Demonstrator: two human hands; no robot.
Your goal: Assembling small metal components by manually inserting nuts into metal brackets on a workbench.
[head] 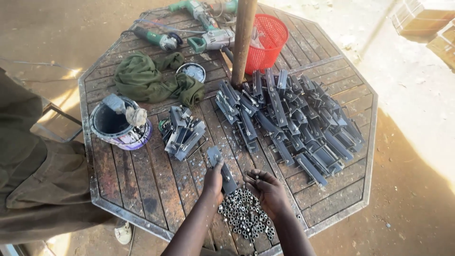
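Left hand (pixel 214 181) is wrapped around the near end of a grey metal bracket (pixel 222 169), fingers curled over it, the bracket lying flat on the table (pixel 142 185) and angled away toward the top left. Right hand (pixel 266 188) sits just beside it, palm cupped upward, fingertips bunched and pinching what looks like a small nut, too tiny to be sure. Right below both hands, a heap of small metal nuts (pixel 246 219) is scattered across the slats at the near edge of the table. Further out to the right, a big pile of the same grey brackets (pixel 296 118) fans around a rusty upright pole (pixel 244 40). To the left of the held bracket, a smaller stack of brackets (pixel 182 132) sits near a purple-rimmed bucket (pixel 118 128) with a rag stuffed in it. Behind that, a crumpled green cloth (pixel 149 78), a small round tin (pixel 193 72), a red plastic basket (pixel 266 40) against the pole, and green power tools (pixel 201 26) at the far edge. Another person in brown clothing (pixel 28 170) stands at the left side of the table.
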